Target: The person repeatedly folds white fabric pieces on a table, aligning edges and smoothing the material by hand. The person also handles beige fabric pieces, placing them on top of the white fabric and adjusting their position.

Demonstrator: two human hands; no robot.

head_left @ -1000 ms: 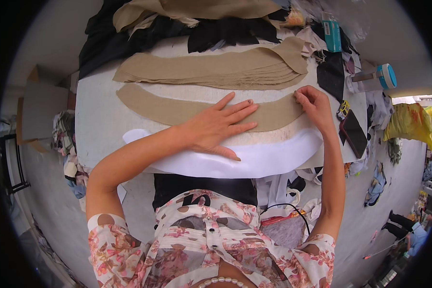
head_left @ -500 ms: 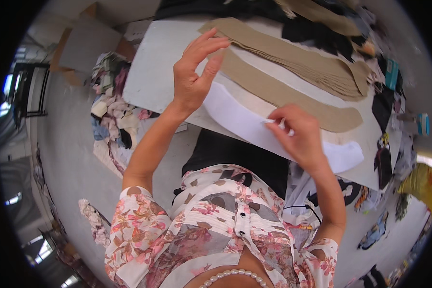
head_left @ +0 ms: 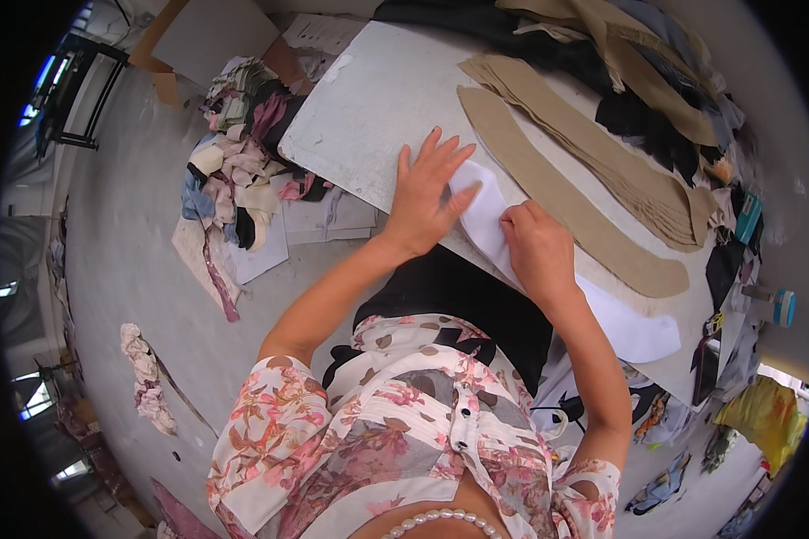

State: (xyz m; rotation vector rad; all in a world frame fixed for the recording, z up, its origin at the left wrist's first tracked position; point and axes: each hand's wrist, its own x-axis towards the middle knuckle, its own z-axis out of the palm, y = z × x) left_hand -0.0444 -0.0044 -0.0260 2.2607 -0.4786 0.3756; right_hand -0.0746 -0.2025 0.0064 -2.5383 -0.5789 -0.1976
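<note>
A curved white fabric strip lies along the near edge of the white table. My left hand rests at its left end, fingers spread, the thumb on the fabric. Just right of it, my right hand is closed with its fingertips pressed together against the strip. Whatever those fingers hold is hidden. Beyond the white strip lies a single curved tan piece, and behind that a layered stack of tan pieces. Neither hand touches the tan fabric.
Black fabric and more tan strips are heaped at the far right. A pile of mixed scraps sits left of the table. At the right are a teal box, a blue-lidded container and a yellow bag.
My left hand has come down from above the table onto the strip's left end. My right hand, earlier showing a small white piece in its fingers, has moved left along the strip.
</note>
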